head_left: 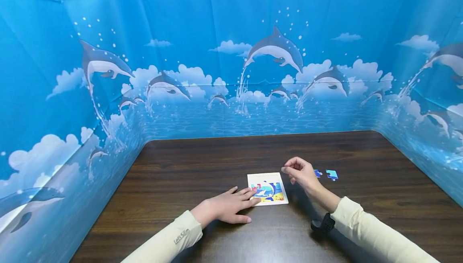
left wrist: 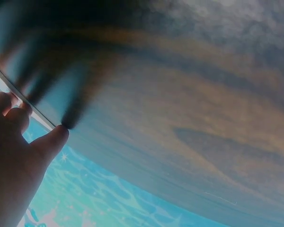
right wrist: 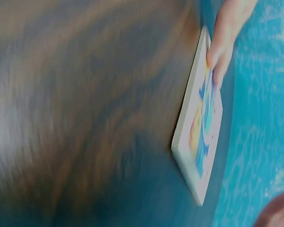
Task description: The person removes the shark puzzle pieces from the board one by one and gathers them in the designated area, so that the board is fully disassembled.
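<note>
A small square jigsaw puzzle in a white frame (head_left: 285, 196) lies on the table, its picture showing a dolphin with blue, yellow and red areas. My left hand (head_left: 231, 206) rests over its left side, fingers spread and fairly straight, fingertips on the picture. In the left wrist view the left thumb (left wrist: 52, 142) lies by the board's edge. My right hand (head_left: 302, 174) hovers just right of the board's upper corner, fingers bent, with thumb and forefinger tips close together. Whether a piece is between them cannot be seen. Two loose blue puzzle pieces (head_left: 331, 174) lie beyond it, one partly hidden by the hand.
The dark wood-grain table (head_left: 202, 162) has rounded far corners. A blue curtain (head_left: 188, 25) printed with dolphins and clouds stands around its back and sides. A black band (head_left: 323, 223) is on the right wrist.
</note>
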The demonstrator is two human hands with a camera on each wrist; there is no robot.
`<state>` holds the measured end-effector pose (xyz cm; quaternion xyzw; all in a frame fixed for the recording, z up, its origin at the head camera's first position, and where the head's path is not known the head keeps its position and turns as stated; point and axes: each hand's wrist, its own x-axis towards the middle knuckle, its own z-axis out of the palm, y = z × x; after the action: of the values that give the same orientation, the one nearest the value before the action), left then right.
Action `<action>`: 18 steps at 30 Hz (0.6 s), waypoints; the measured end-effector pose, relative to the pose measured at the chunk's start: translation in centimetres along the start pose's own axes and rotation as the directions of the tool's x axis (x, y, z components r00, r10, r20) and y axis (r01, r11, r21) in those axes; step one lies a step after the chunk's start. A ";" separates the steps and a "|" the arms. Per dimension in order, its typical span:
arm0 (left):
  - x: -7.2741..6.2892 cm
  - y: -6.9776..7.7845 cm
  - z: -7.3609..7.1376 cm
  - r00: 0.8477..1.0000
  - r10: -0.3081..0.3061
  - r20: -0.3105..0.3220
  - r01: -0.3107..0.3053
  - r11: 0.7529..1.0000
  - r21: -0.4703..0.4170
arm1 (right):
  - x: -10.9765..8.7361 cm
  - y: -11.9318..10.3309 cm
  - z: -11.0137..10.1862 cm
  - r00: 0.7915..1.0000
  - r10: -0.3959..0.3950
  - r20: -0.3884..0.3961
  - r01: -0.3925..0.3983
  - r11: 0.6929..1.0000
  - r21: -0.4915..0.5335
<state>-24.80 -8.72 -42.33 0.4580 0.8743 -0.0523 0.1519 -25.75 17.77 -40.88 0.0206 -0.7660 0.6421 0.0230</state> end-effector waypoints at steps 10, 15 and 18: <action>0.0 0.1 -0.1 1.000 0.009 -0.006 -0.009 1.000 0.007 | -1.0 0.9 1.4 0.995 0.039 0.090 0.002 0.912 -0.411; -0.1 0.1 -0.1 1.000 0.006 -0.006 -0.006 1.000 0.002 | -1.0 1.1 1.9 0.988 0.019 0.153 0.069 0.833 -0.549; -0.2 0.1 -0.1 1.000 0.006 -0.006 -0.006 1.000 -0.003 | -1.0 1.1 2.2 0.986 0.022 0.168 0.088 0.782 -0.617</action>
<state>-24.62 -8.74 -42.14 0.4604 0.8736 -0.0493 0.1500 -24.81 15.79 -42.46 0.0786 -0.9334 0.3492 -0.0243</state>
